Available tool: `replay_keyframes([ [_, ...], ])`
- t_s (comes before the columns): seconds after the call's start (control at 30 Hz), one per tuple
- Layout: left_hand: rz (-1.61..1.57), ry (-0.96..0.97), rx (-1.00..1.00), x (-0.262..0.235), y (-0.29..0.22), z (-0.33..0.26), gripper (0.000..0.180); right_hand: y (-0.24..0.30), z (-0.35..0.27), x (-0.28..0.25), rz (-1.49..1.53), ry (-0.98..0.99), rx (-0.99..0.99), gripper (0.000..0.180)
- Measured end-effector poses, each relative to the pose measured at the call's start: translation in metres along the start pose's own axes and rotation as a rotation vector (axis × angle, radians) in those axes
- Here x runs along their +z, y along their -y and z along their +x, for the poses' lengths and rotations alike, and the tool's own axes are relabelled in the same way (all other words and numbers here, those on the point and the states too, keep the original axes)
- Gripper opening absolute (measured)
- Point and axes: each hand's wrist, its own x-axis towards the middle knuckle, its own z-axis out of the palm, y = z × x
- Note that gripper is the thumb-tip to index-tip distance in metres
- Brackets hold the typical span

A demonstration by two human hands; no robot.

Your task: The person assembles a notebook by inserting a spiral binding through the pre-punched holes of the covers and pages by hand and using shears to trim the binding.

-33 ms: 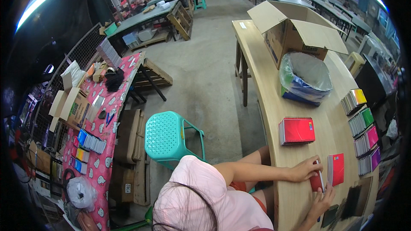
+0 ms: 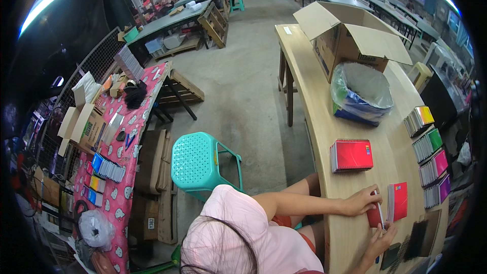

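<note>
Both my hands work at the near end of a long wooden table [image 2: 324,122]. My left hand [image 2: 361,203] grips the upper edge of a small red notebook [image 2: 375,217] standing on the tabletop. Just below, my right hand [image 2: 381,241] holds the same notebook at its lower end. Right beside it lies a second red spiral notebook [image 2: 399,201], flat on the table. A stack of red spiral notebooks [image 2: 351,155] sits farther along the table, apart from both hands.
Stacks of coloured notebooks [image 2: 428,144] line the table's right edge, with black spiral bindings [image 2: 417,241] near my right hand. A plastic-lined bin [image 2: 361,93] and an open cardboard box [image 2: 350,33] stand beyond. A teal stool [image 2: 200,162] and a cluttered pink-clothed table [image 2: 119,137] are at left.
</note>
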Motion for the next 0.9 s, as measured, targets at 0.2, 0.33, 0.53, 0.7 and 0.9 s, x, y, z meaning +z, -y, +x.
replay_keyframes([
  [0.2,0.024,-0.005,0.015,0.001,0.0,0.0,0.026,-0.011,-0.002,0.004,-0.053,0.022,-0.073,0.031],
  [0.33,0.027,-0.007,0.018,0.0,0.0,-0.001,0.026,-0.003,0.001,0.002,-0.03,0.08,-0.048,0.03],
  [0.53,0.015,-0.013,0.018,-0.002,-0.003,-0.001,0.027,-0.001,0.002,0.004,-0.023,0.045,-0.056,0.025],
  [0.7,0.001,-0.011,0.027,0.001,-0.001,0.002,0.027,-0.009,-0.002,0.009,-0.061,-0.015,-0.024,0.027],
  [0.9,0.025,-0.015,0.01,-0.003,-0.003,-0.002,0.026,0.002,0.004,0.011,-0.055,0.0,-0.09,0.025],
])
